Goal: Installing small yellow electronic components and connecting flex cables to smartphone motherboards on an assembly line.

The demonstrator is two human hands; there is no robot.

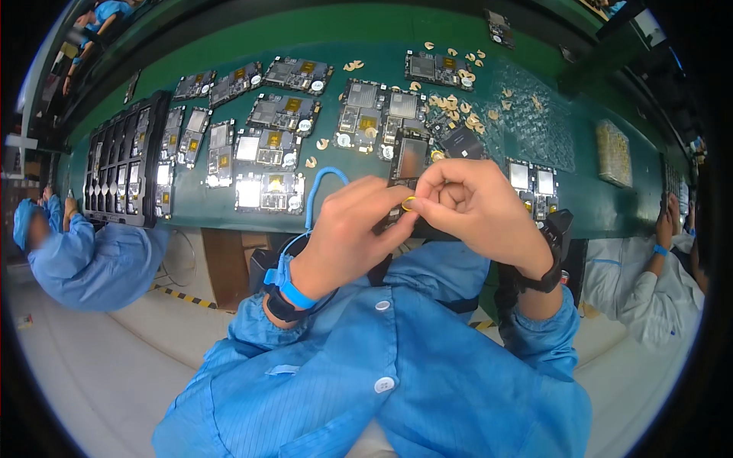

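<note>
Close over the bench's near edge, my left hand [347, 229] and my right hand [475, 210] meet fingertip to fingertip. Both pinch a small round yellow-rimmed piece [409, 204]; its exact kind is too small to make out. Just beyond my fingers lies a circuit board [413, 156], partly covered by them. A dark square piece [463, 145] rests beside it, with another small yellow ring [437, 155] at its edge. A blue wrist strap [289, 284] with a coiled cord [324, 174] circles my left wrist.
Several circuit boards [279, 111] are spread over the green bench mat [336, 164]. Small tan curved scraps [469, 120] lie among them. A black slotted tray [114, 168] stands at left; bubble wrap [534, 114] and a clear box [613, 154] are at right. Co-workers sit on both sides.
</note>
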